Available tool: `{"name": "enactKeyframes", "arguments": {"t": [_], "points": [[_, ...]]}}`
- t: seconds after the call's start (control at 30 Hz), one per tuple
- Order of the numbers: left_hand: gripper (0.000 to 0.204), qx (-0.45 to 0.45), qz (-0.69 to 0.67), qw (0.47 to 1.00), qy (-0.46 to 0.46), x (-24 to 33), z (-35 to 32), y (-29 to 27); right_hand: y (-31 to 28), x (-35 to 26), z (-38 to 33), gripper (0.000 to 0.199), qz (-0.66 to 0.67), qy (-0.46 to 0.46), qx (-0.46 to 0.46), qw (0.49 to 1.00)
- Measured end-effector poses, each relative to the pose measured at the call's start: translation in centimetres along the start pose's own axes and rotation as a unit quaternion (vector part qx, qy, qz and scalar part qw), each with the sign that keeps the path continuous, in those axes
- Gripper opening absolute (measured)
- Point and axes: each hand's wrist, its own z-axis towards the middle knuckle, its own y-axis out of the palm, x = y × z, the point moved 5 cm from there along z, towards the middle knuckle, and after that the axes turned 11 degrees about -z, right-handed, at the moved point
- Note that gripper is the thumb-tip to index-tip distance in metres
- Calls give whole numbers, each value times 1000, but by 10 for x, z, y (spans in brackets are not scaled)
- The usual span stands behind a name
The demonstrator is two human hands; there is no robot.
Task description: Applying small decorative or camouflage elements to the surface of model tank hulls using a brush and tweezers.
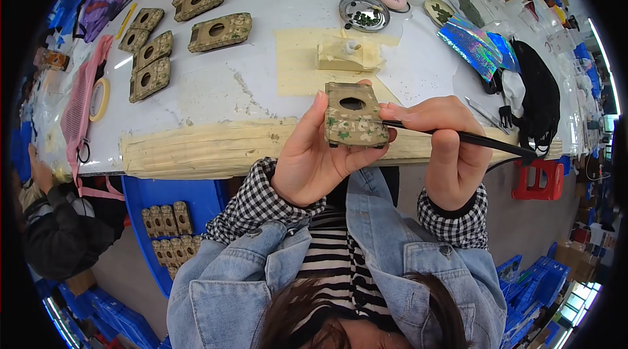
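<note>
My left hand (pixel 304 166) holds a camouflage-patterned model tank hull (pixel 347 130) in tan, brown and green, with a round hole in its top. The thumb presses its left edge and the other fingers lie beneath and behind it. In my right hand (pixel 451 143) are slim black tweezers (pixel 481 140), pinched between thumb and fingers. Their fine tip touches or nearly touches the right side of the hull, near a green patch. One right fingertip is also against the hull's edge. Whether the tip grips anything is too small to tell.
Several like hulls (pixel 220 32) lie at the table's back left; more fill a blue tray (pixel 139 192) below. A taped block (pixel 330 56) stands ahead, behind it a round dish (pixel 350 3) of dark green bits. Metal tweezers (pixel 485 113) lie right. A person's sleeve (pixel 65 231) shows left.
</note>
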Motion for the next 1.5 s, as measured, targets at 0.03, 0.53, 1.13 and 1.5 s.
{"name": "enactKeyframes", "arguments": {"t": [0.03, 0.53, 1.13, 1.5], "points": [[61, 1, 0, 1000, 0, 0, 0, 0, 0, 0, 0, 25, -5, -2, -1, 1000], [52, 32, -4, 999, 13, 0, 0, 1, 2, -5, 0, 21, -49, -55, -19, 997], [50, 31, 1, 999, 11, 0, 0, 0, 4, -8, -1, 26, -65, -90, -17, 994], [50, 22, 21, 999, 12, 0, 1, -1, 4, -8, -2, 26, -61, -94, -11, 994]]}}
